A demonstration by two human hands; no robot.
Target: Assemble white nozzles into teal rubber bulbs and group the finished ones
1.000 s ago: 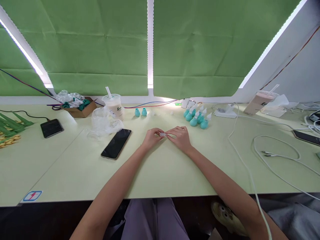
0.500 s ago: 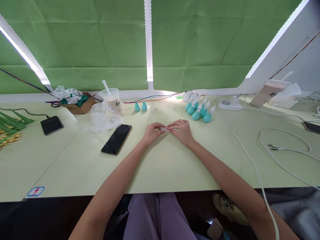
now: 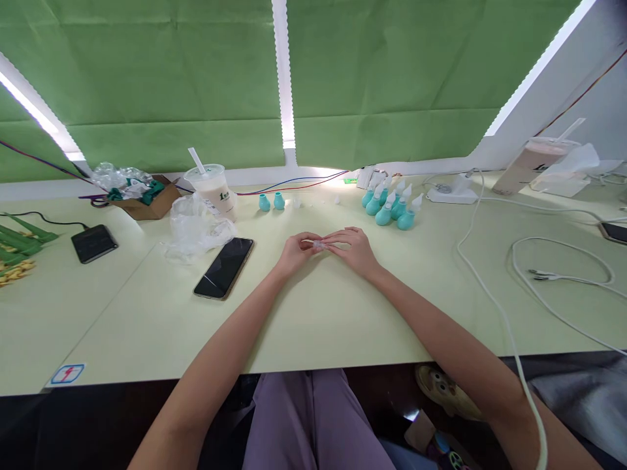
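My left hand point(image 3: 296, 253) and my right hand point(image 3: 356, 252) meet over the middle of the table, fingertips close together. Between them is a small clear plastic piece point(image 3: 318, 245), pinched from both sides; its exact shape is partly covered by the fingers. Behind my right hand stands a group of turquoise bulbs with clear pointed tips point(image 3: 385, 214). Beyond my left hand are two turquoise bulbs without tips point(image 3: 279, 201). A few small translucent pieces point(image 3: 296, 203) lie to the right of those two bulbs.
Left of my arms lie a black phone point(image 3: 224, 268), a crumpled plastic bag point(image 3: 196, 228) and a drink cup point(image 3: 215, 189). An open cardboard box point(image 3: 159, 203) is farther back. White cables point(image 3: 473, 261) cross the right side, near a white power strip point(image 3: 453, 190).
The view has shifted slightly. Both hands stay together at the clear plastic piece, with their fingers slightly shifted around it.
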